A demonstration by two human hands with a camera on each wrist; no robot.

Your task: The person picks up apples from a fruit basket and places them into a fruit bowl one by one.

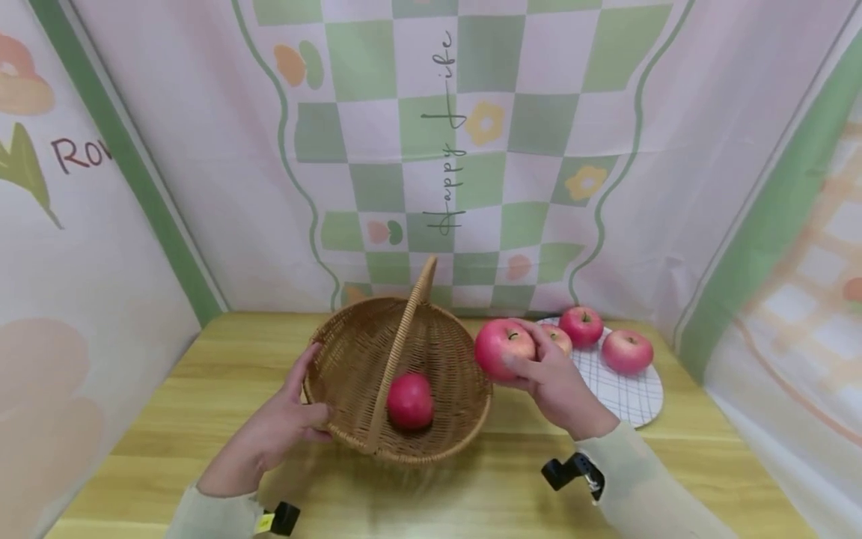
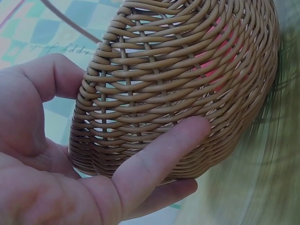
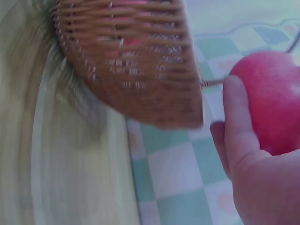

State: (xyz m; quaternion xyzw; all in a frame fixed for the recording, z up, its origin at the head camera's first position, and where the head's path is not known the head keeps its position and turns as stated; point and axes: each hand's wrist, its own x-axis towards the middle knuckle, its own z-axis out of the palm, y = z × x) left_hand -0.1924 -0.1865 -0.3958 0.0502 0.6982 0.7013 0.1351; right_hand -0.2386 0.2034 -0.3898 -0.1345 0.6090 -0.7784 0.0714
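Note:
A round wicker basket (image 1: 337, 434) with an arched handle stands on the table, and one red apple (image 1: 410, 402) lies inside it. At its left side my left hand (image 1: 286, 423) holds the basket; in the left wrist view one bent digit meets the rim and other fingers (image 2: 159, 154) lie along the woven outer wall. My right hand (image 1: 562, 382) grips another red apple (image 1: 501, 350) in the air, just beyond the basket's right rim. In the right wrist view, this apple (image 3: 272, 101) appears above and apart from the basket.
On the right, a white plate (image 1: 640, 400) with a grid pattern bears a red apple (image 1: 581, 326), a paler apple (image 1: 628, 352) and one partly hidden apple (image 1: 557, 339). The wooden table (image 1: 202, 389) meets a checked cloth backdrop (image 1: 465, 172) at its far edge.

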